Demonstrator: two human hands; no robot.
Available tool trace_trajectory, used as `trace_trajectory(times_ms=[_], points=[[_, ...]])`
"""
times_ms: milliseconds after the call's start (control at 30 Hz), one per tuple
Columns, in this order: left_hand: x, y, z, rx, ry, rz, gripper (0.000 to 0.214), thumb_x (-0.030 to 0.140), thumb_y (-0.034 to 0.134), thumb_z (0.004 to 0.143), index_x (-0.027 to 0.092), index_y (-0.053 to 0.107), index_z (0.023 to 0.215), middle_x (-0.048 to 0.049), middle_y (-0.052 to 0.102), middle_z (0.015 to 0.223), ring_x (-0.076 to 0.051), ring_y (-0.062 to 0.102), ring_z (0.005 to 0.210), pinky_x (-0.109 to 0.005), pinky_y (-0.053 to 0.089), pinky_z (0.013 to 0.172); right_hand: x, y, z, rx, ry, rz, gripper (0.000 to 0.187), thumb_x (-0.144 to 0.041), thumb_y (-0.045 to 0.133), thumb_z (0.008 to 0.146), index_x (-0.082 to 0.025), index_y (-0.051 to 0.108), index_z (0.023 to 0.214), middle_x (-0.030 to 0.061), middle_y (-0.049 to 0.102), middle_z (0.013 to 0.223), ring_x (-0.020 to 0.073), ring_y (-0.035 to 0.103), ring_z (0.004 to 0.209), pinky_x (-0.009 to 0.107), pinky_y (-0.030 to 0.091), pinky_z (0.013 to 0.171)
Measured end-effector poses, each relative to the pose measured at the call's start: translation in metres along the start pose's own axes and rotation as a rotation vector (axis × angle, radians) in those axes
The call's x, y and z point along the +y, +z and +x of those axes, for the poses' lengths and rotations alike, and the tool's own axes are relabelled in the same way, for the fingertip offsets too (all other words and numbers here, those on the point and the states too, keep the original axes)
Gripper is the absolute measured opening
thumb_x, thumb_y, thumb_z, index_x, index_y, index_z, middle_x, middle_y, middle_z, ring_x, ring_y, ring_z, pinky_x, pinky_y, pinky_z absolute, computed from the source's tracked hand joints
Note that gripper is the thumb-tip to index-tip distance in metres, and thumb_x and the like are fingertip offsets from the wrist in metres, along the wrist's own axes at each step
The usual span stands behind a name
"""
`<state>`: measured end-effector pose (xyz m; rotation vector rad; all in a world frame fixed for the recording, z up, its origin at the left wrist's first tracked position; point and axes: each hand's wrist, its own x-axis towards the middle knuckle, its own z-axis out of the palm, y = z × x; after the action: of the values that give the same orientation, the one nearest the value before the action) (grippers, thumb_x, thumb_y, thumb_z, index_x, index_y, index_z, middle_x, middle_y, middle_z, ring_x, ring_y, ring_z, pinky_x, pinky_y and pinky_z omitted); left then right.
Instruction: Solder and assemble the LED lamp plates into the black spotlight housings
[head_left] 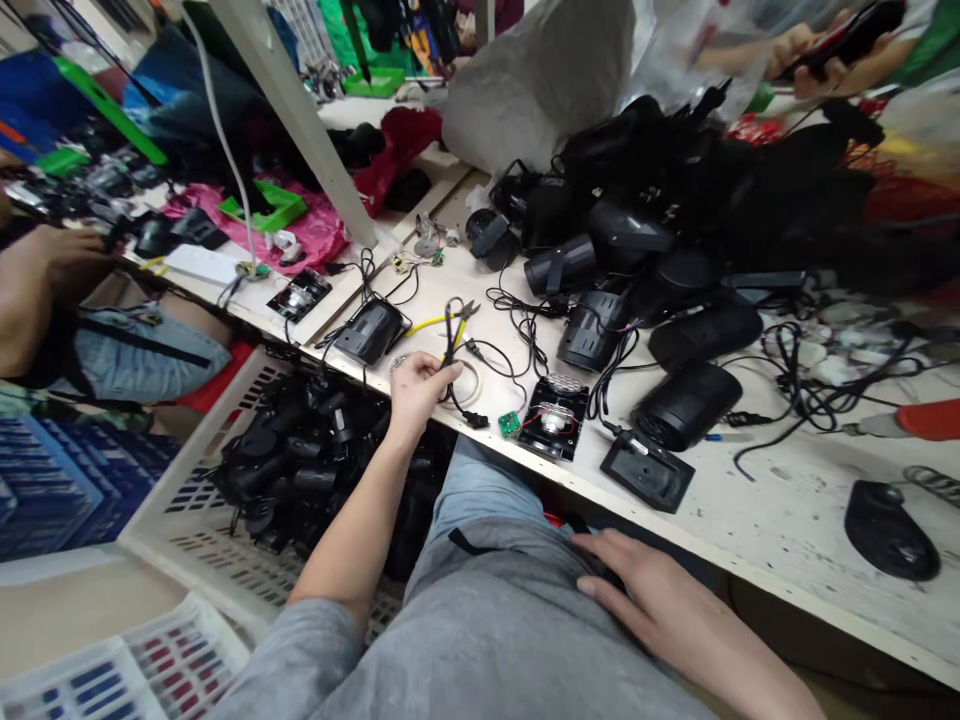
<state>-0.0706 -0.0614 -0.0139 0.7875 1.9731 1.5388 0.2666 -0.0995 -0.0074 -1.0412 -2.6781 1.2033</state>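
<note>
Wire cutters [452, 335], 1 pair, gripped in the left hand [415, 392].

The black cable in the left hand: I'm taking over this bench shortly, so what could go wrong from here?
The black cable runs from the left hand past the yellow-handled side cutters, so a tug could drag them along. The small green circuit board lies loose near the bench edge and might get knocked off. The red wires on the open black housing could snag on nearby cables and pull free.
</note>
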Motion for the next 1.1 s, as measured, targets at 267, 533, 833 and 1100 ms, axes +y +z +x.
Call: trace_trajectory(times_ms=[267,533,833,1100], points=[[0.048,-0.018,-0.048,-0.11,-0.119,-0.426,0.038,0.026,0.081,0.062,0.02,0.044,0.061,0.0106,0.043,0.039,-0.004,0.036,0.03,-0.014,0.023,0.033,-0.06,-0.007,0.061,0.456,-0.284,0.108,0.033,-0.03,0.051,0.102,-0.016,0.057,0.131,0.0055,0.067,0.093,0.012,0.067,0.074,0.023,0.058,0.07],[0.068,-0.027,-0.093,-0.138,0.087,-0.401,0.038,0.025,0.082,0.074,0.019,0.045,0.065,0.0079,0.055,0.05,-0.004,0.044,0.033,-0.014,0.033,0.035,-0.081,0.005,0.094,0.226,-0.433,0.216,0.034,-0.047,0.055,0.099,-0.019,0.065,0.117,0.0028,0.059,0.093,0.0106,0.058,0.072,0.023,0.051,0.066],[0.057,-0.011,-0.089,-0.308,0.333,-0.385,0.031,0.032,0.079,0.083,0.017,0.055,0.07,0.0036,0.058,0.065,-0.007,0.055,0.045,-0.017,0.042,0.04,-0.072,0.002,0.089,0.353,-0.445,0.245,0.013,-0.018,0.053,0.093,-0.019,0.058,0.105,0.0028,0.054,0.089,0.0132,0.052,0.071,0.025,0.046,0.06],[0.032,-0.007,-0.057,-0.181,0.175,-0.33,0.035,0.043,0.079,0.08,0.017,0.059,0.069,0.0029,0.056,0.06,-0.009,0.054,0.052,-0.019,0.047,0.051,-0.067,0.001,0.09,0.52,-0.394,0.188,0.014,-0.015,0.052,0.094,-0.016,0.058,0.107,0.0032,0.057,0.087,0.0117,0.059,0.07,0.023,0.052,0.061]])
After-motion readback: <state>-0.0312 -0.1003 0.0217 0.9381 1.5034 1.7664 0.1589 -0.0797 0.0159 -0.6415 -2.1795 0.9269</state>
